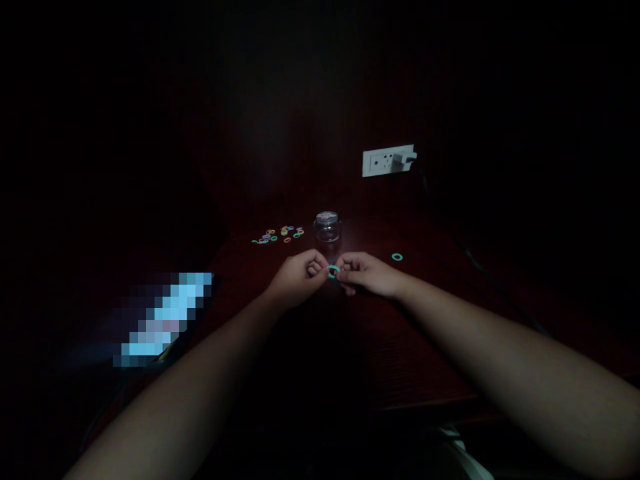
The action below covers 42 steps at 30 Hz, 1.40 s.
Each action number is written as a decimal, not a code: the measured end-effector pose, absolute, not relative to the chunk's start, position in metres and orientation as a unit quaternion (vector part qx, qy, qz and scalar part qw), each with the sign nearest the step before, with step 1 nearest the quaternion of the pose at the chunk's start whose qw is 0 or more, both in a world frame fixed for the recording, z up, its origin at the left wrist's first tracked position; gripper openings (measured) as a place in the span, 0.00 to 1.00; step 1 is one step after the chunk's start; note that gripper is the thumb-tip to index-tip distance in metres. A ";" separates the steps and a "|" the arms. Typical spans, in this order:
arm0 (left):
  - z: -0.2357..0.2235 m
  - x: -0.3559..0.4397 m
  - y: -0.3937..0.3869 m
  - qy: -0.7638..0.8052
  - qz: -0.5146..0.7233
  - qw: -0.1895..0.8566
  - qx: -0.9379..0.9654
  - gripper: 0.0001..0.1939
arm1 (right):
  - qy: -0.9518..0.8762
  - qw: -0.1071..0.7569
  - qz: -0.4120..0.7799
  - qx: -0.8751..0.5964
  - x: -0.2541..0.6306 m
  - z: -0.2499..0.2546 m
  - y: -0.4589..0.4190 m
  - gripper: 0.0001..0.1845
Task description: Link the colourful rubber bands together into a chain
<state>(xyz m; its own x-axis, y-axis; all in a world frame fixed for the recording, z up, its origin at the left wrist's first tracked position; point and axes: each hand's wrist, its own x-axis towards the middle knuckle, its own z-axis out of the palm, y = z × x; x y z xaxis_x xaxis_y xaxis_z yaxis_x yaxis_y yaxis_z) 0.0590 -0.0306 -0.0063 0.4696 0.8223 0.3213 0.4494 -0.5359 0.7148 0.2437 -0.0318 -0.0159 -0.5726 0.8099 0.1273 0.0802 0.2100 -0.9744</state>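
Note:
In the head view, my left hand (301,275) and my right hand (367,275) meet above the dark red table. Between them they pinch a small green ring (333,267), which looks like an elastic hair tie, each hand at one side of it. The fingers of both hands are closed. Just beyond the hands stands a small clear glass jar (327,233) with a lid on top. A second green hair tie (397,257) lies flat on the table to the right of my right hand.
Several colourful hair ties (284,233) lie scattered left of the jar. A lit, pixelated screen (173,320) is at the left. On the wall behind is a white socket panel (380,163) with a plug (404,159) in it. A cable (480,270) runs along the right.

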 end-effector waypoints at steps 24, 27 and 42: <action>-0.006 0.060 -0.031 0.399 0.336 0.310 0.795 0.08 | -0.660 0.330 0.612 -0.286 0.245 -0.014 -0.035 0.07; -0.007 0.060 -0.031 0.398 0.338 0.315 0.792 0.08 | -0.652 0.330 0.625 -0.274 0.245 -0.015 -0.035 0.07; -0.006 0.060 -0.032 0.390 0.342 0.314 0.795 0.08 | -0.656 0.337 0.617 -0.273 0.244 -0.016 -0.034 0.06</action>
<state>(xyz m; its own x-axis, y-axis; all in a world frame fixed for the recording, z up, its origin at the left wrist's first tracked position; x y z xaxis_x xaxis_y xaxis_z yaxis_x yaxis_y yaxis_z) 0.0602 -0.0322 -0.0060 0.4620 0.8351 0.2985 0.4060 -0.4984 0.7660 0.2441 -0.0342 -0.0157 -0.6234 0.7746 0.1061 -0.0582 0.0894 -0.9943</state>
